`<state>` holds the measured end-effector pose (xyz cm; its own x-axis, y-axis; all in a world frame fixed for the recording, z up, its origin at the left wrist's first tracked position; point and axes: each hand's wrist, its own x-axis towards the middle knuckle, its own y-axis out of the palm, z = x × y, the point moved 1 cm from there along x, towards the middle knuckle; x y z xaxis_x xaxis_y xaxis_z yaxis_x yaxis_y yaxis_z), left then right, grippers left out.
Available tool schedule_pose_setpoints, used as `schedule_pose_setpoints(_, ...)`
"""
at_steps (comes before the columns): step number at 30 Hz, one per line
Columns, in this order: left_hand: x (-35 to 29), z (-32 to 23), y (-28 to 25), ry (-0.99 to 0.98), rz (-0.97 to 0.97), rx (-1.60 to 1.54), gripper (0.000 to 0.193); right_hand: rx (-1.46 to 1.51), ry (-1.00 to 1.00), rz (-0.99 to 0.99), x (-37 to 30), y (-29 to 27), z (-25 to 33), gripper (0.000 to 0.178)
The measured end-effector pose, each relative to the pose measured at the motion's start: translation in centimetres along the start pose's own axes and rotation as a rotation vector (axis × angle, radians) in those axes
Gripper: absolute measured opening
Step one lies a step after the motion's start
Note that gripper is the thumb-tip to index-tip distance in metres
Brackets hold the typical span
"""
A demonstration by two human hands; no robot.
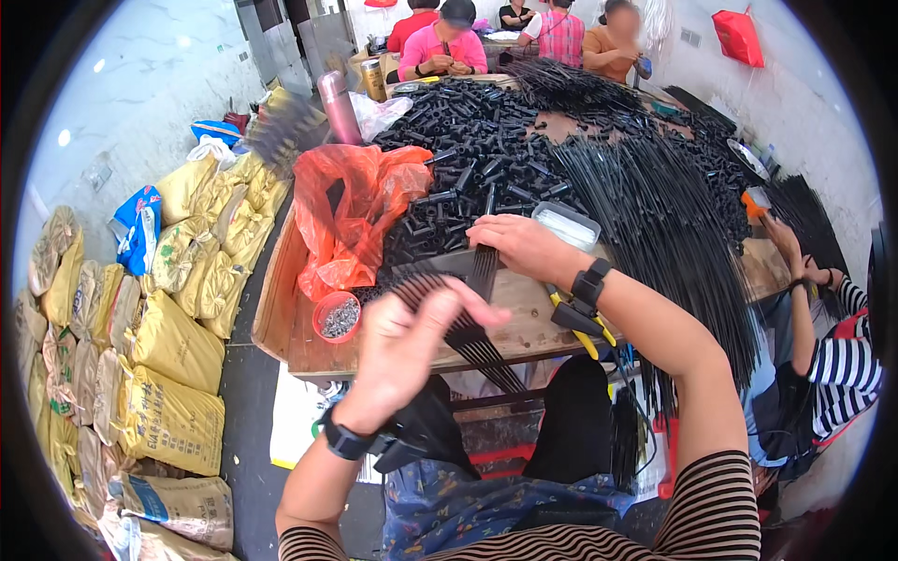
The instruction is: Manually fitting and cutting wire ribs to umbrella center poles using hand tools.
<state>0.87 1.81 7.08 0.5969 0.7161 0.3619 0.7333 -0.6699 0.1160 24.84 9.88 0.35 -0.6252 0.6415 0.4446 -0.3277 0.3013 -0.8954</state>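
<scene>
the right hand [524,245] pinched black rods [483,271]; the left hand [398,341] was too blurred to tell its grip. holding them steady, evenly fanned, likely served best.

A hand-assembly workshop
Co-workers [442,54] sit around a wooden desk [520,304] heaped with black tubular parts [482,140] and long black rods [645,206]; a yellow-handled tool [586,344] lies near its edge, stuffed yellow sacks [176,348] by the wall [131,79].
</scene>
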Motion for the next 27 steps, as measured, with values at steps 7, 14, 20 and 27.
schedule_pose_setpoints(7,1.8,-7.4,-2.8,0.337,-0.501,-0.109,0.036,0.256,0.189,-0.079,-1.3,-4.2,8.5,0.016)
schedule_pose_setpoints(14,3.5,-4.2,-4.7,0.439,-0.713,0.053,0.028,1.271,0.657,0.363,-2.5,-4.7,13.9,0.037)
schedule_pose_setpoints(20,0.9,-2.7,-4.3,0.278,-0.766,0.149,0.029,1.373,0.487,0.553,-4.6,-1.9,17.3,0.021)
schedule_pose_setpoints(27,-2.5,-4.6,-8.1,0.415,-0.908,1.352,0.061,1.452,0.487,0.668,-6.4,-1.0,18.0,0.014)
